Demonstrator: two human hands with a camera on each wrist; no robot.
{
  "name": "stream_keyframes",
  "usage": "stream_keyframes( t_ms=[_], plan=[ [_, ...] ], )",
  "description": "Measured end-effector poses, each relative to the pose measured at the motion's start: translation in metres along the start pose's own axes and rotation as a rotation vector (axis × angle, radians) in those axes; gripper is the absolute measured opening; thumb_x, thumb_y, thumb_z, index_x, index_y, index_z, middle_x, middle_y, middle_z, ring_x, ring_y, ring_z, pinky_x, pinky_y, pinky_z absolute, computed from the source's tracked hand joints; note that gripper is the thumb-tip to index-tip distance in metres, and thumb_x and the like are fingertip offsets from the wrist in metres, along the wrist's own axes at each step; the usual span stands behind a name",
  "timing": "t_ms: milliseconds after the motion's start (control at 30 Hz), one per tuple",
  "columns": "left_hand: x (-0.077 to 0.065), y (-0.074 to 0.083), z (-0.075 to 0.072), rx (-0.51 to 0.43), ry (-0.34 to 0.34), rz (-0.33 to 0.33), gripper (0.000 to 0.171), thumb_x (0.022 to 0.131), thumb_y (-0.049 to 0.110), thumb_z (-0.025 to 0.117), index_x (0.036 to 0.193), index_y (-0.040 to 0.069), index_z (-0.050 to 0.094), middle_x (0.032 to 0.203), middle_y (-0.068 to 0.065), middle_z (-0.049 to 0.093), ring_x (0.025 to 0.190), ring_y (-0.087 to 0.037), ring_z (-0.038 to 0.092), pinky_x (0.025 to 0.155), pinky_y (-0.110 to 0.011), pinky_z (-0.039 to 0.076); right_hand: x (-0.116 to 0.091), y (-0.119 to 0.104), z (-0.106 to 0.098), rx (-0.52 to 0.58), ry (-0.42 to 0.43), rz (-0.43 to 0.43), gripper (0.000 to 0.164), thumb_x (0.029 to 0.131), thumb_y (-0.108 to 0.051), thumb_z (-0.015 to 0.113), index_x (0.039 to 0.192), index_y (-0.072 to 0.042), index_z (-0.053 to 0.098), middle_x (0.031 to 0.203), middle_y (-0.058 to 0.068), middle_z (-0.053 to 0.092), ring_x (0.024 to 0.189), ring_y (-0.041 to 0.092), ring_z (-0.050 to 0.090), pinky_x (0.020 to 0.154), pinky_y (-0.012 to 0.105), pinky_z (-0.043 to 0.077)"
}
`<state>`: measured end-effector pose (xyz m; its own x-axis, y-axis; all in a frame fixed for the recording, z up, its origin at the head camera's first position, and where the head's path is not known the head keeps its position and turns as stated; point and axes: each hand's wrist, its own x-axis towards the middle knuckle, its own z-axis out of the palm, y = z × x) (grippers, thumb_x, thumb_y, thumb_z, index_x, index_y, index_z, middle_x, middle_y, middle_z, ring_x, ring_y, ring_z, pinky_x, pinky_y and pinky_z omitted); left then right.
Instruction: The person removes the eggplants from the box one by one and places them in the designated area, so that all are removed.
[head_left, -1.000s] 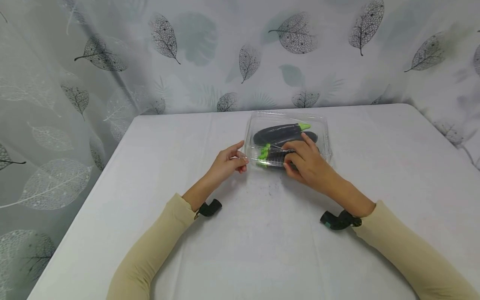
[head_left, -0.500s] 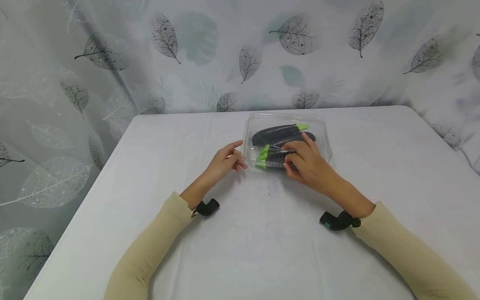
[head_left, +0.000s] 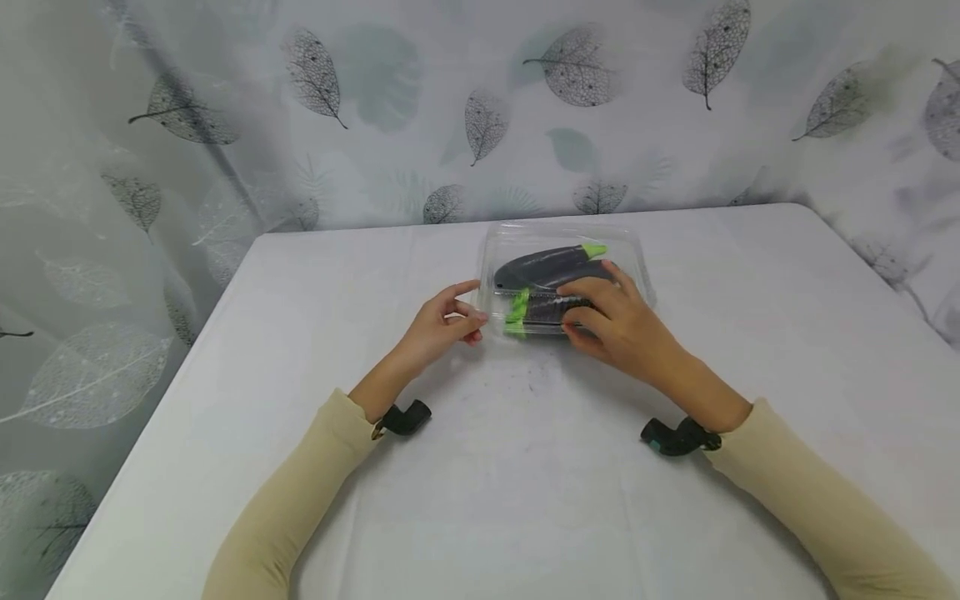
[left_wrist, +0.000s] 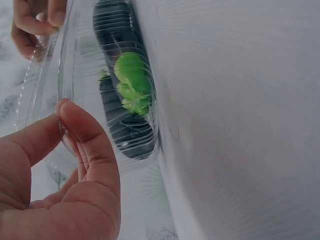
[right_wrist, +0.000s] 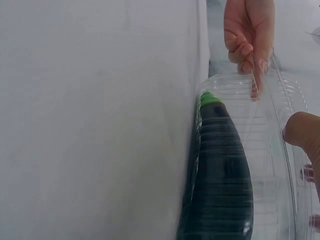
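Note:
In the head view a clear plastic clamshell box lies on the table toward its far edge, with its lid over several dark eggplants with green stem ends. My left hand is at its front left corner. The left wrist view shows that thumb and a finger pinching the clear rim. My right hand grips the front edge, its fingers over the lid and its thumb against the rim. Part of the front eggplant is hidden by the right hand.
A white cloth covers the table. Behind it and at the sides hangs a leaf-patterned curtain. A dark wrist camera sits at the left cuff and another camera at the right cuff.
Half a second ago the left thumb was drawn back from the box corner; now it is against the rim again. The right hand keeps its grip. The whole head view has shifted slightly.

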<state>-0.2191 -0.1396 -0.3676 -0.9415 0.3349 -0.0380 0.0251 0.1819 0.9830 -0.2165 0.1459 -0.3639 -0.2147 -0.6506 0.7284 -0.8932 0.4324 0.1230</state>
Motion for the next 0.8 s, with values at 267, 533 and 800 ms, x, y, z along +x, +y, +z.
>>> stream_keyframes(
  t_ms=[267, 533, 800],
  plan=[
    [0.0, 0.001, 0.0, -0.013, 0.013, 0.002, 0.044, 0.096, 0.007, 0.062, 0.135, -0.003, 0.045, 0.095, -0.008, 0.059, 0.071, -0.011, 0.063, 0.069, -0.026, 0.054, -0.003, 0.0, -0.01, -0.084, -0.043, 0.046, 0.036, 0.074, -0.002, 0.08, 0.105, 0.0, 0.062, 0.112, 0.018, 0.062, 0.1, 0.036, 0.06, 0.102, 0.065, 0.034],
    [-0.004, -0.003, 0.002, -0.008, 0.01, -0.04, 0.04, 0.096, 0.008, 0.063, 0.13, -0.005, 0.048, 0.095, -0.007, 0.058, 0.071, -0.011, 0.063, 0.07, -0.026, 0.055, -0.016, -0.005, -0.017, -0.225, -0.055, 0.175, 0.04, 0.096, -0.033, 0.058, 0.113, 0.003, 0.058, 0.107, 0.019, 0.063, 0.098, 0.04, 0.059, 0.097, 0.069, 0.034],
    [-0.002, 0.0, 0.001, 0.005, 0.023, -0.03, 0.034, 0.096, 0.01, 0.063, 0.125, -0.003, 0.05, 0.095, -0.007, 0.058, 0.071, -0.01, 0.063, 0.072, -0.027, 0.055, -0.023, 0.0, -0.025, -0.178, -0.059, 0.356, 0.077, 0.094, -0.063, 0.045, 0.106, 0.012, 0.055, 0.118, 0.033, 0.051, 0.105, 0.046, 0.053, 0.083, 0.054, 0.05]
  ],
)
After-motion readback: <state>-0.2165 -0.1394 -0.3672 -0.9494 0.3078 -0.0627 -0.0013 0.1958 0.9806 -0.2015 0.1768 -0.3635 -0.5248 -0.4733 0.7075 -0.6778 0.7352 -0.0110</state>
